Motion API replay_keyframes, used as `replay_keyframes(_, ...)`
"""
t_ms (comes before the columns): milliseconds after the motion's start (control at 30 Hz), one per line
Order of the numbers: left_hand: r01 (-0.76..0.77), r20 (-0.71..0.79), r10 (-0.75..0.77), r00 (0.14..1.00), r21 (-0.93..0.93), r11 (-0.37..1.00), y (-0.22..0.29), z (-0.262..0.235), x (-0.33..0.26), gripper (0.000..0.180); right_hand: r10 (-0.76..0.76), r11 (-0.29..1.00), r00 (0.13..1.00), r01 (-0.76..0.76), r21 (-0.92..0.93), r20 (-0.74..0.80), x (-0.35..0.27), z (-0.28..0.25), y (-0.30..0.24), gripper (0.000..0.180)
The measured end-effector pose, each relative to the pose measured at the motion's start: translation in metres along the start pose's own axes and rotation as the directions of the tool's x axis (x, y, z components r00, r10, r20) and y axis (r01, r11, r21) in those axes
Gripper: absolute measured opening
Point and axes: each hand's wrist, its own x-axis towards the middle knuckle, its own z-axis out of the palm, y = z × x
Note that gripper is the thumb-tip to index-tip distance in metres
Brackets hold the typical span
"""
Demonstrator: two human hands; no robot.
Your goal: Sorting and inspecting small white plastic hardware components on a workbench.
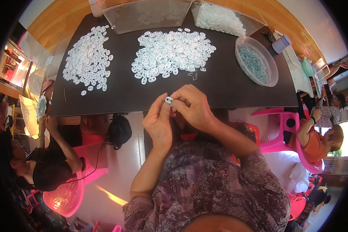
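Above the table's near edge, my left hand [158, 123] and my right hand [192, 107] meet at their fingertips. Between them they pinch a small white plastic piece [168, 99] with dark round holes, like a cord lock. Thumb and forefinger of the left grip its left side, and the right fingers press on its right side, partly hiding it. Beyond my hands lies a large heap of white oval two-hole pieces [172, 54]. A second heap of similar pieces [88, 60] spreads on the left. At the right, a round clear dish [273, 73] holds many small greyish-green metal bits, seemingly springs.
A clear plastic bin [147, 19] and another bin full of white pieces [220, 20] stand along the dark table's [116, 100] far edge. A lidded jar [281, 44] is at the far right. People sit on pink chairs [284, 131] either side.
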Motion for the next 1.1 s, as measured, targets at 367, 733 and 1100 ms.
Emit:
replay_keyframes(367,0.114,-0.038,-0.121,0.992,-0.153,0.982,0.008,-0.004,0.01,0.018,-0.392,0.907,0.913,0.363,-0.215,-0.111,0.004,0.007,0.004,0.028)
replay_keyframes(733,0.12,0.023,-0.119,0.993,-0.088,0.989,0.013,-0.006,0.007,0.018,-0.431,0.888,0.888,0.388,-0.246,-0.157,0.0,0.008,0.005,0.024)
replay_keyframes(1100,0.007,0.142,0.008,0.99,-0.105,0.994,0.01,-0.013,0.011,0.02,-0.462,0.885,0.859,0.43,-0.181,-0.22,0.0,0.006,-0.001,0.023)
